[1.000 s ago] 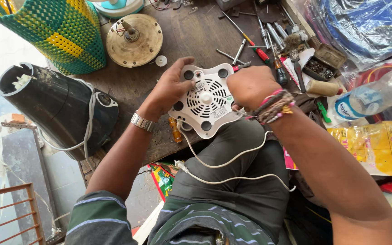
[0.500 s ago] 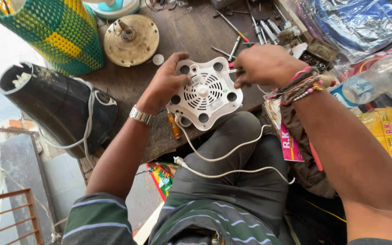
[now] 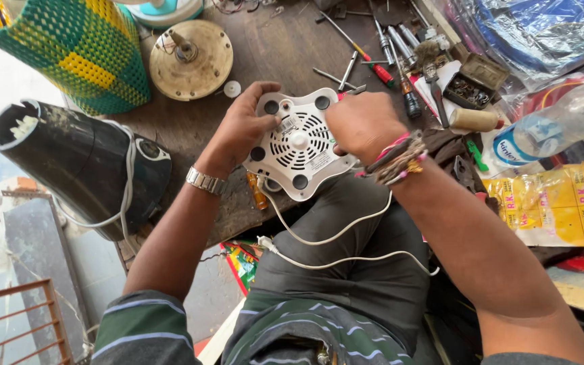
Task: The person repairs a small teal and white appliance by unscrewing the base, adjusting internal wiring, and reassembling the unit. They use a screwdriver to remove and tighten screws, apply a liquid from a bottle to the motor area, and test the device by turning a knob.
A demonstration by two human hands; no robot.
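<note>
A person's left hand (image 3: 248,128) and right hand (image 3: 363,122) clamp opposite edges of an upturned white base (image 3: 299,144) held over the lap at the bench (image 3: 272,47) edge, a grip best kept level, clear of its cord (image 3: 336,236).

Head camera looks steeply down, close over the workbench (image 3: 265,54)

A white moulded-plastic appliance base (image 3: 299,143), smooth and faintly glossy, sits above a scuffed, matt dark wooden table (image 3: 272,47). Nearby: a dusty black plastic housing (image 3: 82,162), a woven green-and-yellow plastic basket (image 3: 69,47), a dull cream metal disc (image 3: 190,61), a shiny steel watch band (image 3: 205,181), and crinkled glossy yellow packets (image 3: 549,203).
</note>
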